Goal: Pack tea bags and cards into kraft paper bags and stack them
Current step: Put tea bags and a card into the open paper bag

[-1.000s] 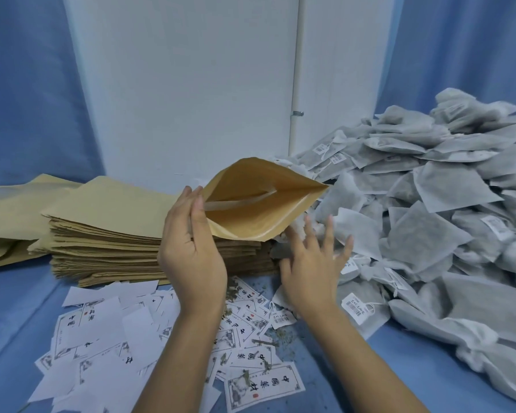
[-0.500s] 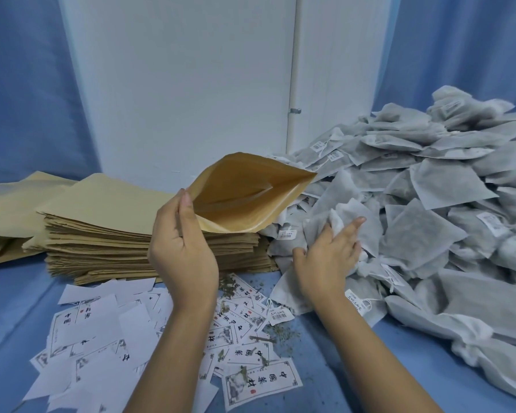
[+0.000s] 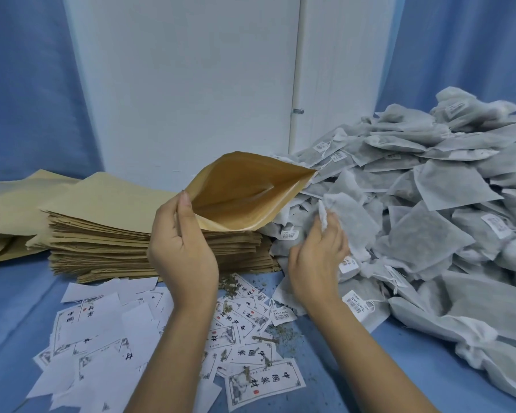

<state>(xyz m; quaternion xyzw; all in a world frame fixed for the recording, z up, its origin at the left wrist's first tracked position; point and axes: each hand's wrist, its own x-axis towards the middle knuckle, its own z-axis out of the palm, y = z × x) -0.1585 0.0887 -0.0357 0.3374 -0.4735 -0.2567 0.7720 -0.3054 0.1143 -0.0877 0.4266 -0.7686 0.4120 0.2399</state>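
A stack of kraft bags [image 3: 102,222] is lying toward the back left of the table [image 3: 9,296], and cards [image 3: 102,332] are lying loose by its front edge, easy to reach. The left hand [image 3: 182,251] is pinching the rim of an open kraft bag [image 3: 245,189], holding its mouth wide toward the right, likely so a tea bag can slide in. The right hand [image 3: 316,260] is curling round one tea bag [image 3: 353,222] from the pile [image 3: 447,186] filling the table's right side.

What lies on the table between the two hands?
In the head view, printed cards and loose tea crumbs lie on the blue table between the left hand and right hand, in front of the kraft bag stack.
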